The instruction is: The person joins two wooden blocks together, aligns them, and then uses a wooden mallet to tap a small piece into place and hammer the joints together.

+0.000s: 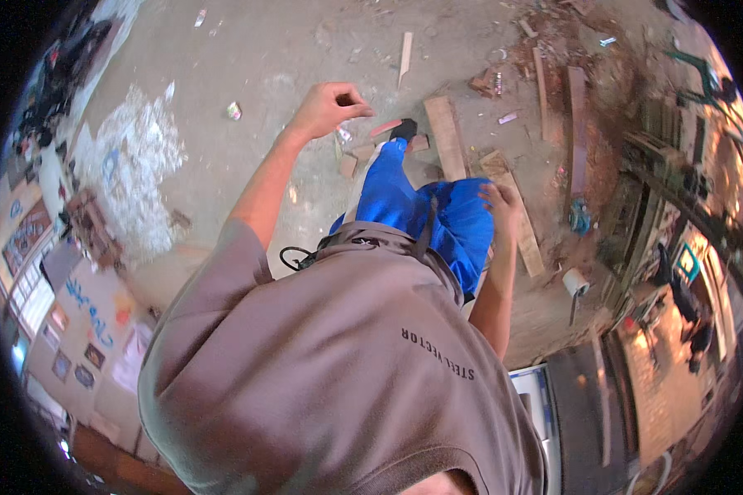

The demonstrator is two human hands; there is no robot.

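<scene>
1. Hands first: the left hand is raised out in front on a bare arm, fingers curled loosely inward into a narrow hollow; whether anything sits inside the curl cannot be told.
2. The right hand hangs lower, beside the right thigh, fingers bent and touching the blue trousers; it seems to hold nothing, though the palm is hidden.
3. Below the left hand on the concrete floor lie small wood offcuts and a thin reddish strip, just beside the black shoe of the forward leg.
4. A short flat plank lies just right of that shoe; a second plank runs past the right hand, partly behind it.
5. A long narrow board and a slimmer batten lie further right amid reddish sawdust and scraps.
6. A pale wooden wedge rests alone, well beyond the left hand.
7. A grey-brown shirt fills the lower middle of the view.
8. A white roll sits on the floor to the right of the right forearm, near cluttered shelving.
9. White powdery patches mark the floor on the left.
</scene>
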